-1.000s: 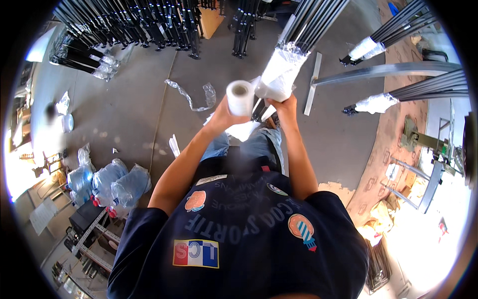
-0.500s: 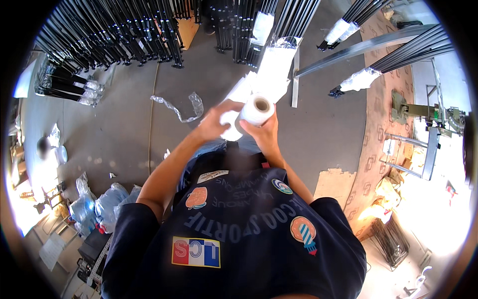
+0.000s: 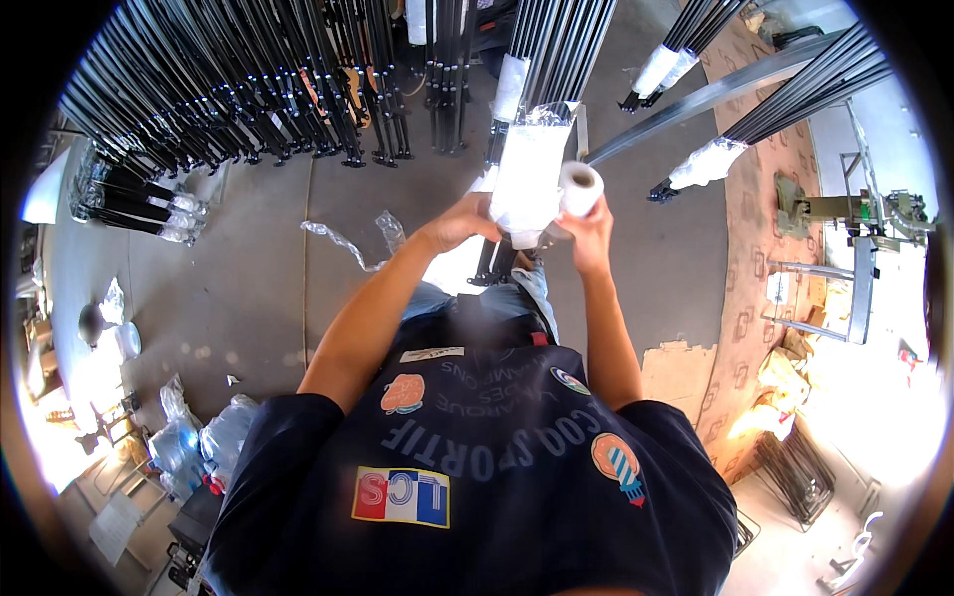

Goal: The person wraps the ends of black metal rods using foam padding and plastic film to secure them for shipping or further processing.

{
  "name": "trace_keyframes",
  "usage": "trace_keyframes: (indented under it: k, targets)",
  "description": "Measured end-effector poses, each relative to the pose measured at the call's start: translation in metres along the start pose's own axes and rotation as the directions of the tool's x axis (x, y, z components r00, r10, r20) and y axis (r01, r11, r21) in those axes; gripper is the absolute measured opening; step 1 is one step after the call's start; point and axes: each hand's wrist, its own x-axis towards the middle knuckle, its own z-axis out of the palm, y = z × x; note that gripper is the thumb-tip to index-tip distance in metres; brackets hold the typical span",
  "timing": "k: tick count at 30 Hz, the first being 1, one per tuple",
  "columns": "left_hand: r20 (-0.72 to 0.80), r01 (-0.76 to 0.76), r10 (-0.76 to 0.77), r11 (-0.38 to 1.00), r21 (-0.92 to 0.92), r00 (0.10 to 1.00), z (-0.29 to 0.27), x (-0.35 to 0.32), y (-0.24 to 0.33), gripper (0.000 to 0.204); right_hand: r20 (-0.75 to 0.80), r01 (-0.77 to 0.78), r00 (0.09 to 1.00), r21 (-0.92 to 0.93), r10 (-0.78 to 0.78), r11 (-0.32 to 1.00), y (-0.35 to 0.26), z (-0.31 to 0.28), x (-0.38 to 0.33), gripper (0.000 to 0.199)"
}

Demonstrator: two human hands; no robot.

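Note:
A bundle of black metal poles (image 3: 562, 50) stands in front of me, its near end wrapped in shiny white plastic film (image 3: 529, 179). My right hand (image 3: 590, 233) is closed round a roll of stretch film (image 3: 574, 200), held upright against the bundle's right side with its hollow core showing on top. On the opposite side my left hand (image 3: 462, 224) grips the wrapped end, thumb in front and fingertips partly hidden by the film. Dark pole ends (image 3: 494, 260) show below the wrapping, between my hands and my legs.
Many black poles (image 3: 229, 89) stand in rows at the far left. More wrapped bundles (image 3: 708, 162) lean at the right beside a grey metal bar (image 3: 696, 104). A twisted strip of clear film (image 3: 343, 244) lies on the grey floor. Plastic-wrapped items (image 3: 179, 447) sit at lower left.
The roll has moved right and slightly away, from in front of the bundle to its right side. My left hand has left the roll's side and now lies against the wrapped end.

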Motion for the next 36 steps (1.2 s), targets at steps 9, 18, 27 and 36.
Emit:
trace_keyframes:
  k: [9, 18, 27, 36]
  targets:
    - [-0.242, 0.143, 0.128, 0.519, 0.843, 0.962, 0.016, -0.036, 0.038, 0.030, 0.421, -0.397, 0.903, 0.748, 0.081, 0.532, 0.087, 0.055, 0.035, 0.071]
    - [-0.261, 0.170, 0.117, 0.501, 0.849, 0.958, 0.023, -0.039, 0.050, 0.023, 0.411, -0.457, 0.885, 0.679, 0.220, 0.575, 0.081, 0.055, 0.023, 0.063]
    - [-0.210, 0.207, 0.041, 0.059, 0.977, 0.977, 0.044, -0.021, 0.056, 0.009, 0.525, -0.531, 0.831, 0.652, 0.183, 0.541, 0.029, 0.060, 0.038, 0.034]
    - [-0.302, -0.086, 0.187, 0.944, 0.319, 0.935, -0.011, 0.001, 0.013, 0.077, 0.544, -0.637, 0.761, 0.525, 0.353, 0.564, 0.027, 0.050, 0.044, 0.034]
